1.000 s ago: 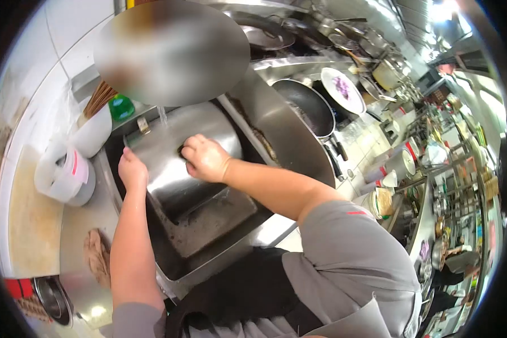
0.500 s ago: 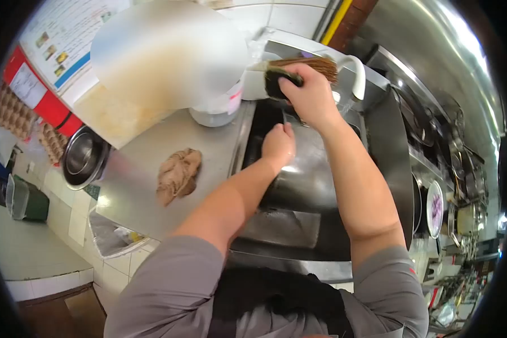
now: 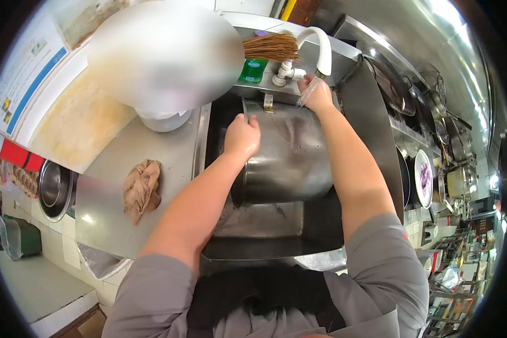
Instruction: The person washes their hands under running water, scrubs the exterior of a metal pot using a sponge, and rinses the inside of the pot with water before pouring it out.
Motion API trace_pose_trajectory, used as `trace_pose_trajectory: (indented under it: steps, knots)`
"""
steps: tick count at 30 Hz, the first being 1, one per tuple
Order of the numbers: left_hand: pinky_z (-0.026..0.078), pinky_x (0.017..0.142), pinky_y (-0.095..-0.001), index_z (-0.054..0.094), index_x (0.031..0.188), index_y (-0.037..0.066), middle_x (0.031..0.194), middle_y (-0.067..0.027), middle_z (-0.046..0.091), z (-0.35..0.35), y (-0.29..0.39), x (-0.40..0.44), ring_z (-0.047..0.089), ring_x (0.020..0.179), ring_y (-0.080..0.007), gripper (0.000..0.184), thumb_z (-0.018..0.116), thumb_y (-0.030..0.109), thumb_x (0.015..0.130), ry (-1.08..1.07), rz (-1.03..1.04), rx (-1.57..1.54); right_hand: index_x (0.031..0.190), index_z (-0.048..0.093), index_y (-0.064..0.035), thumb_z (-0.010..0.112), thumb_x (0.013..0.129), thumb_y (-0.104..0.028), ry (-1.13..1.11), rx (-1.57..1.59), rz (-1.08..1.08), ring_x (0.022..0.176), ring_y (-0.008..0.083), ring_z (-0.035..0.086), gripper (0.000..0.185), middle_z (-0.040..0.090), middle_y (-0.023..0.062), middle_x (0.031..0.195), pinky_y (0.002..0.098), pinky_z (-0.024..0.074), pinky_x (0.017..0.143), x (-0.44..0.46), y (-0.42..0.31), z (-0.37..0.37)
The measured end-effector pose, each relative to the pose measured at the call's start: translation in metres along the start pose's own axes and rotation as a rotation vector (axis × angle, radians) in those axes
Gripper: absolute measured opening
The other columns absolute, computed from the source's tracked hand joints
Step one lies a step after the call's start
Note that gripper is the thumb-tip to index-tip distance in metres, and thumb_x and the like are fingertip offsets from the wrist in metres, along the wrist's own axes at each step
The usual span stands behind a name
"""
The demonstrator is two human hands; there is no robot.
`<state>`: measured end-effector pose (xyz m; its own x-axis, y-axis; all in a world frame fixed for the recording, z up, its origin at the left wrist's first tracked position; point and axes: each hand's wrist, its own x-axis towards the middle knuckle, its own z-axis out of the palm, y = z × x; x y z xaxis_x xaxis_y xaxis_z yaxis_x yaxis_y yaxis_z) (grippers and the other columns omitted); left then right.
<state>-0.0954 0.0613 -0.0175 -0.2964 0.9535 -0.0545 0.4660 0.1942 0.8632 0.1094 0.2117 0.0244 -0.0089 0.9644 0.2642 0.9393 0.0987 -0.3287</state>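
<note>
A large metal pot lies on its side in the sink. My left hand is closed on the pot's rim at its left end. Near the pot's far right side, my right hand is under the mouth of the white faucet, with water running over it. The water and the hand's angle partly hide its fingers, and nothing held shows clearly. Behind the pot are a green bottle and a bundle of thin brown sticks.
A brown cloth lies on the metal counter left of the sink. Beyond it are a stained board, a white tub and metal bowls. On the right stands a white dish with purple food, near pans.
The view has swung left, then partly back. My right hand went from the pot to the sticks with a dark pad, then to the faucet; the pad no longer shows. My left hand remains at the rim.
</note>
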Motion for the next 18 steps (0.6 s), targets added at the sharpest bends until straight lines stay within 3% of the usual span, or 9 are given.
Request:
trace_pose_trajectory:
  steps: [3,5,8,9,12,18]
  knots:
    - [0.046,0.082,-0.053,0.057,0.092,-0.006,0.091,-0.0328,0.063,-0.002,0.004,-0.002,0.06,0.092,-0.0496,0.042,0.049,0.034,0.099,0.002,0.03,0.028,0.138,0.051,-0.0014,0.061,0.091,-0.034,-0.157,-0.083,-0.149,0.118,0.036,0.061,0.058,0.063,0.0243,0.124,0.041,0.0467,0.101,0.024,0.019,0.014]
    - [0.046,0.081,-0.0531,0.057,0.092,-0.006,0.091,-0.0323,0.063,-0.002,0.004,-0.002,0.061,0.091,-0.0492,0.041,0.048,0.034,0.099,-0.004,0.039,0.059,0.142,0.045,-0.0015,0.06,0.092,-0.032,-0.311,-0.141,-0.173,0.123,0.0364,0.057,0.061,0.059,0.0254,0.13,0.04,0.044,0.105,0.048,0.024,0.018]
    - [0.047,0.081,-0.0531,0.057,0.095,-0.006,0.092,-0.0318,0.064,-0.004,0.006,-0.002,0.062,0.092,-0.0485,0.04,0.047,0.032,0.1,-0.022,0.036,0.101,0.132,0.052,-0.0023,0.058,0.091,-0.024,-0.378,-0.202,-0.151,0.121,0.0354,0.058,0.047,0.061,0.0232,0.127,0.0399,0.0452,0.102,0.066,0.028,0.02]
    - [0.047,0.081,-0.0531,0.057,0.095,-0.006,0.092,-0.0319,0.064,-0.004,0.007,-0.002,0.062,0.092,-0.0485,0.04,0.047,0.033,0.1,-0.024,0.033,0.111,0.12,0.061,-0.0028,0.058,0.089,-0.022,-0.346,-0.246,-0.192,0.115,0.0357,0.061,0.036,0.065,0.022,0.122,0.0408,0.0484,0.097,0.084,0.049,0.036]
    - [0.047,0.081,-0.0529,0.057,0.095,-0.006,0.092,-0.032,0.064,-0.002,0.004,-0.001,0.062,0.092,-0.0485,0.041,0.047,0.033,0.1,-0.02,0.027,0.134,0.107,0.071,-0.0038,0.057,0.087,-0.016,-0.327,-0.306,-0.208,0.109,0.0353,0.065,0.028,0.068,0.0202,0.116,0.042,0.0519,0.092,0.09,0.052,0.04]
    - [0.045,0.079,-0.0521,0.056,0.089,-0.005,0.087,-0.0306,0.062,0.0,0.005,-0.003,0.06,0.089,-0.0489,0.041,0.049,0.035,0.099,0.029,0.031,0.098,0.109,0.072,-0.0029,0.054,0.089,-0.014,-0.274,-0.32,-0.151,0.108,0.0341,0.067,0.029,0.069,0.0201,0.115,0.0419,0.0534,0.091,0.065,0.03,0.021]
